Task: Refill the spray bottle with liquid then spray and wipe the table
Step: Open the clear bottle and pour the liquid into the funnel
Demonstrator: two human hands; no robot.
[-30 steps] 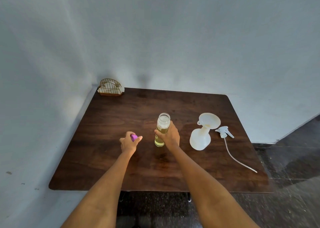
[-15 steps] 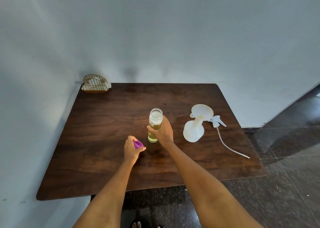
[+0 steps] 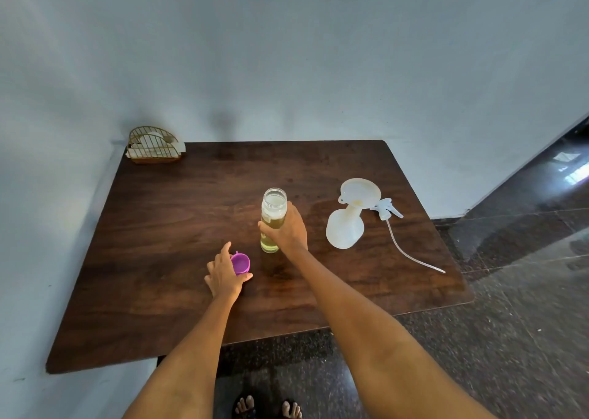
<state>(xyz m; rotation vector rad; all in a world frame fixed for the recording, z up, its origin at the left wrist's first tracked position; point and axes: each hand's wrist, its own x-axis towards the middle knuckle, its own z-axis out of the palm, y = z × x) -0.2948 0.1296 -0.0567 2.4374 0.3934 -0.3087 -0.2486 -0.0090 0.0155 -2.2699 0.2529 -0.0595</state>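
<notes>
— Two hands, what's each doing?
— Low centre, the left hand [image 3: 224, 275] pinches a purple cap [image 3: 240, 263] between fingers and thumb. Just above, the right hand [image 3: 287, 227] wraps an upright open bottle [image 3: 273, 219] on the table [image 3: 159, 227].
— And the spray bottle [image 3: 345, 227]?
— Right of centre, untouched, funnel [image 3: 360, 192] in its neck.

I see a dark brown wood-grain desk [image 3: 178, 227], a clear bottle [image 3: 273, 224] of yellow-green liquid, a purple cap [image 3: 240, 262], a translucent white spray bottle [image 3: 345, 230], and a gold wire holder [image 3: 154, 146] at the far left corner.
</notes>
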